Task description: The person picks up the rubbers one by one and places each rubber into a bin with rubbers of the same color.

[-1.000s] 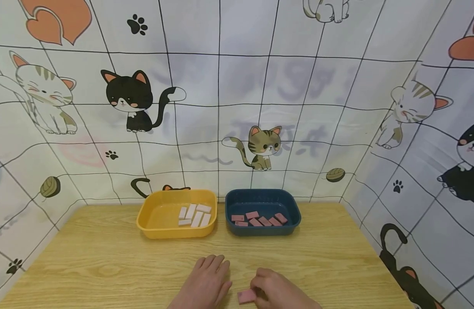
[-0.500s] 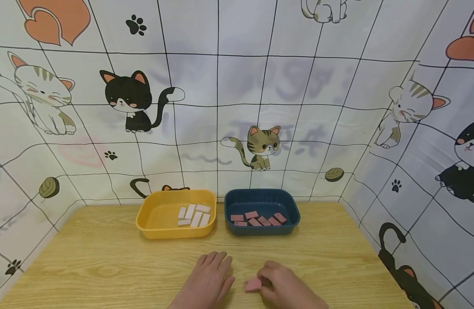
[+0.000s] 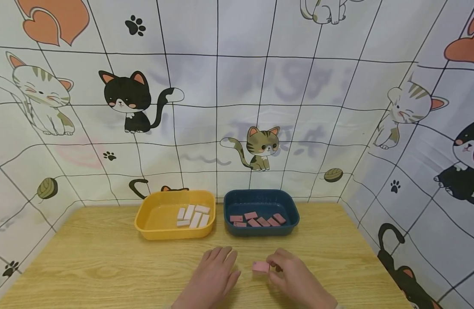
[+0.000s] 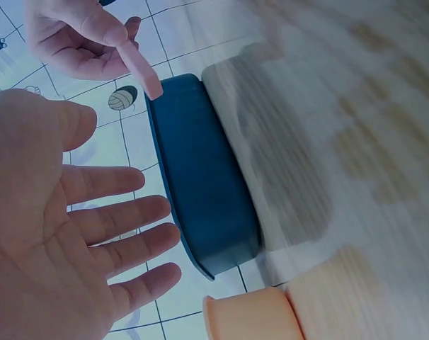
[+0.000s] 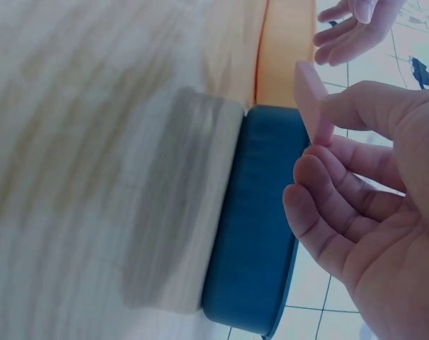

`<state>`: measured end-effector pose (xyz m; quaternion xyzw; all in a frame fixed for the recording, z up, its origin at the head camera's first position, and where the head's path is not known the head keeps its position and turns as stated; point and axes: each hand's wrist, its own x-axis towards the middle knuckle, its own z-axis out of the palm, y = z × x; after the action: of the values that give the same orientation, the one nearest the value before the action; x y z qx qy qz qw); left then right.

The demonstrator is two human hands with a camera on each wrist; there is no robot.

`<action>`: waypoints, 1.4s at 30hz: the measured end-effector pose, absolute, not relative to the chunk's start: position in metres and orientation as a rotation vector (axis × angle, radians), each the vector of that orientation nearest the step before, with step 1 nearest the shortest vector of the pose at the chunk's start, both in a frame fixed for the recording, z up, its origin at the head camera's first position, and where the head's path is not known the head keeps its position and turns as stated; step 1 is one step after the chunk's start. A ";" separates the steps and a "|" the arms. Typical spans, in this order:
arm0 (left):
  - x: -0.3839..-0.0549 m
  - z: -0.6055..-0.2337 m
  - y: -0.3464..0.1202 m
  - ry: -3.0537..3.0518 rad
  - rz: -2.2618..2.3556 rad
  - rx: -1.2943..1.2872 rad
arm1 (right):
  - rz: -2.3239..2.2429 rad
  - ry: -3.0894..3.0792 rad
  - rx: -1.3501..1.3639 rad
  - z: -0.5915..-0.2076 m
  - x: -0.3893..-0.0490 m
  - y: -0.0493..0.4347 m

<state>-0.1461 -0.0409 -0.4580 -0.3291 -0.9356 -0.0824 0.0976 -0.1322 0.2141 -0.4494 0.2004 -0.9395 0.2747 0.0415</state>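
Note:
A pink domino-like tile (image 3: 261,267) is pinched between the thumb and fingers of my right hand (image 3: 296,277), held above the wooden table. The right wrist view shows the same tile (image 5: 312,103) gripped near one end. My left hand (image 3: 211,277) hovers palm down beside it, fingers straight and holding nothing; its spread fingers (image 4: 122,212) show in the left wrist view. Beyond the hands stands a dark blue tray (image 3: 261,231) with several pink tiles (image 3: 254,222) lying in it. Left of that, a yellow tray (image 3: 175,234) holds several white tiles (image 3: 195,220).
The light wooden table (image 3: 86,266) runs back to a wall cloth (image 3: 198,120) printed with cats and grid lines. Both trays sit side by side along the table's far edge, with a narrow gap between them.
My right hand has moved forward and slightly right, carrying the pink tile up toward the blue tray. The left hand has shifted a little forward and right. The trays have stayed put.

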 end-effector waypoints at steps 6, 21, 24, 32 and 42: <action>-0.148 -0.457 -0.036 -2.722 -0.265 -0.970 | 0.807 -2.833 0.539 -0.445 -0.136 0.218; -0.154 -0.451 -0.025 -2.704 -0.328 -0.958 | 0.751 -2.635 0.502 -0.442 -0.150 0.225; -0.155 -0.450 -0.023 -2.711 -0.339 -0.953 | 0.752 -2.630 0.498 -0.441 -0.154 0.227; -0.159 -0.449 -0.020 -2.700 -0.363 -0.943 | 0.736 -2.584 0.478 -0.434 -0.169 0.231; -0.162 -0.450 -0.018 -2.701 -0.343 -0.953 | 0.754 -2.595 0.449 -0.426 -0.184 0.235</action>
<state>-0.1624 -0.0178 -0.4502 -0.3276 -0.9286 -0.1179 0.1283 -0.1838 0.2352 -0.4262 0.1606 -0.9282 0.2697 0.1998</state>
